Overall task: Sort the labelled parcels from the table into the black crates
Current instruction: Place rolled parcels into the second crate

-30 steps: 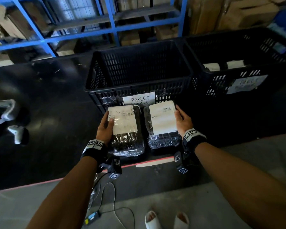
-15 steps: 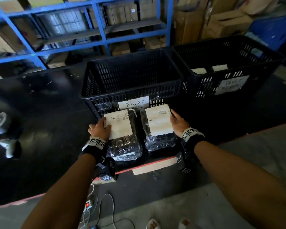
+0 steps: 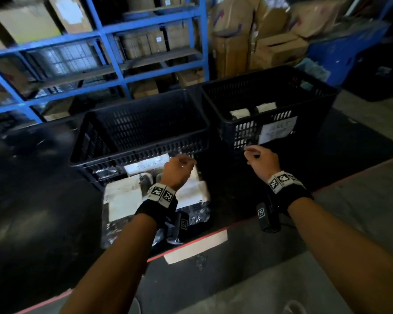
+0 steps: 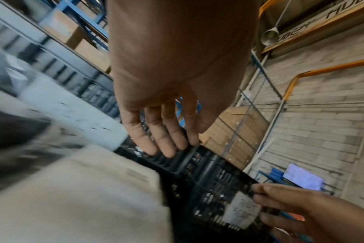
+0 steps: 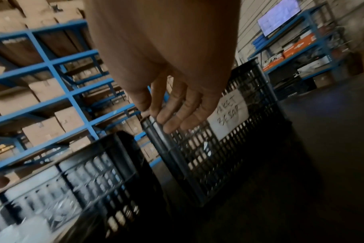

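Observation:
Two plastic-wrapped parcels with white labels lie side by side on the dark table in front of the left black crate (image 3: 143, 152). My left hand (image 3: 179, 164) hovers over the right parcel (image 3: 196, 189), fingers relaxed and holding nothing; the left parcel (image 3: 120, 200) lies just beside it. My right hand (image 3: 256, 157) hangs empty in front of the right black crate (image 3: 322, 91), short of its paper sign (image 3: 278, 130). In the left wrist view my fingers (image 4: 162, 139) are straight above a blurred label (image 4: 83, 197). The right wrist view shows loose fingers (image 5: 172, 113) before the crate sign (image 5: 229, 115).
White-labelled parcels (image 3: 252, 111) lie inside the right crate. The left crate carries a paper sign (image 3: 145, 165). Blue shelving (image 3: 114, 64) and stacked cardboard boxes (image 3: 275, 48) stand behind the crates. A red-edged table front with tape (image 3: 195, 248) is nearest me.
Both hands have let go of the two parcels' sides and lifted; the right hand moved right toward the right crate, the left moved over the right parcel. The parcels stay on the table.

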